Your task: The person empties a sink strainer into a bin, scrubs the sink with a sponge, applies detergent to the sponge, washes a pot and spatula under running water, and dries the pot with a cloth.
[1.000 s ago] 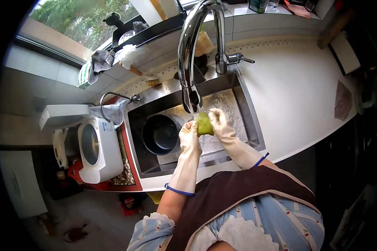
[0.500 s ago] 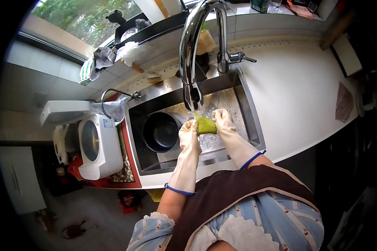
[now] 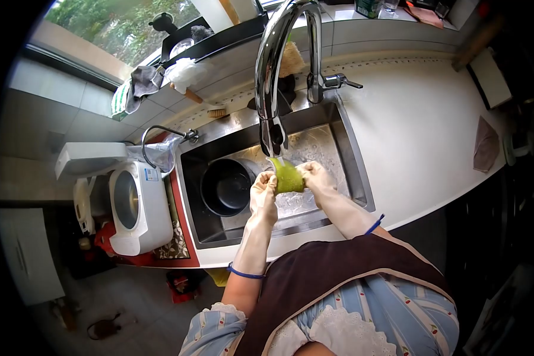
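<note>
A limp yellow-green dishcloth point(image 3: 289, 177) is stretched between my two hands, just below the spout of the chrome faucet point(image 3: 273, 133). My left hand point(image 3: 264, 191), in a long cream rubber glove, pinches its left edge. On the other side, my right hand point(image 3: 315, 176) in a matching glove grips the right edge, slightly blurred. Both hands are above the steel sink point(image 3: 353, 154). A dark round pot point(image 3: 226, 187) sits in the left part of the basin, apart from my left hand.
A white appliance with its lid raised point(image 3: 137, 207) stands left of the sink. Behind the basin lie a wooden-handled brush point(image 3: 215, 111) and a second small tap point(image 3: 190, 136). White countertop point(image 3: 409, 130) extends to the right. Cloths point(image 3: 137, 89) hang by the window.
The dishcloth is spread wider and flatter than before. My right hand has turned and its forearm has swung outward to the right; my left hand has shifted slightly left.
</note>
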`<state>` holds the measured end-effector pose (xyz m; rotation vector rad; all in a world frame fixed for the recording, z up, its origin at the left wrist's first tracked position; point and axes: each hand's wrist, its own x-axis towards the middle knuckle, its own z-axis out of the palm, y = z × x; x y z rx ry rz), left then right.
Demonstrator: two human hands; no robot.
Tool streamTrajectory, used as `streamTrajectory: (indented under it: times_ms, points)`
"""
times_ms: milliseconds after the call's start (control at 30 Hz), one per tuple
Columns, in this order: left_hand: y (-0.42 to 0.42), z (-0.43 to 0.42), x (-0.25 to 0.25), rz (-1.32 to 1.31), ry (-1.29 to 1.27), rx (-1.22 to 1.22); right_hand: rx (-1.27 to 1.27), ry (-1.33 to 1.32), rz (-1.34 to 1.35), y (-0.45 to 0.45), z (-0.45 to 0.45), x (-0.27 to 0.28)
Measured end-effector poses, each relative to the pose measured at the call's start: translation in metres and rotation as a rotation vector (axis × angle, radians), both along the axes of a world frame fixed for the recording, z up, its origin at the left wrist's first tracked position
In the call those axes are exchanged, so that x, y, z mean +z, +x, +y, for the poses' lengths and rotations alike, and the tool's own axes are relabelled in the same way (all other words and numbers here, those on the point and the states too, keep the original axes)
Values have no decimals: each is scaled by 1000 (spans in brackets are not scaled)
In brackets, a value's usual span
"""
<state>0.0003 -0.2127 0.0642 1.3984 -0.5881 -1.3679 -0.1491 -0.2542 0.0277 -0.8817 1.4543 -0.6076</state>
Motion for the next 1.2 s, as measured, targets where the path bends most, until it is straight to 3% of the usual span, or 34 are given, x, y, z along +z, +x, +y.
streamTrajectory:
  times_ms: [33, 67, 167, 267, 300, 400, 533, 667, 733, 867, 1000, 1100, 1200]
  points:
    - [0, 1, 1, 0, -2, 3, -231, 55, -321, 3, -6, -18]
    - [-1, 2, 2, 2, -14, -19, -229, 53, -322, -2, -7, -35]
    - [2, 1, 5, 11, -50, -76, -295, 214, -471, -9, -9, 2]
    - [-1, 1, 9, 76, -52, -120, -107, 113, -413, -1, -5, 6]
    - [-1, -1, 11, 125, -36, -135, -119, 162, -264, -1, -9, 28]
    - [5, -5, 7, 13, 35, -153, -175, -79, -463, -4, -11, 27]
    - [5, -11, 9, 55, 23, -150, -72, -100, -269, -7, -10, 35]
    - [6, -21, 14, 10, -21, -216, -18, -115, -351, -8, -7, 25]
    - [8, -25, 17, -29, -32, -305, -37, -95, -325, -10, -6, 35]
    - [-3, -27, 24, -92, -69, -226, -62, -122, -266, -11, -9, 37]
    - [-7, -35, 6, -348, -81, -183, -128, -85, -327, -11, -7, 36]
    - [-8, -40, 0, 42, 60, 107, -204, -48, -406, -16, -9, 42]
    - [5, -41, -10, 144, 70, 60, -206, 23, -409, -25, -9, 56]
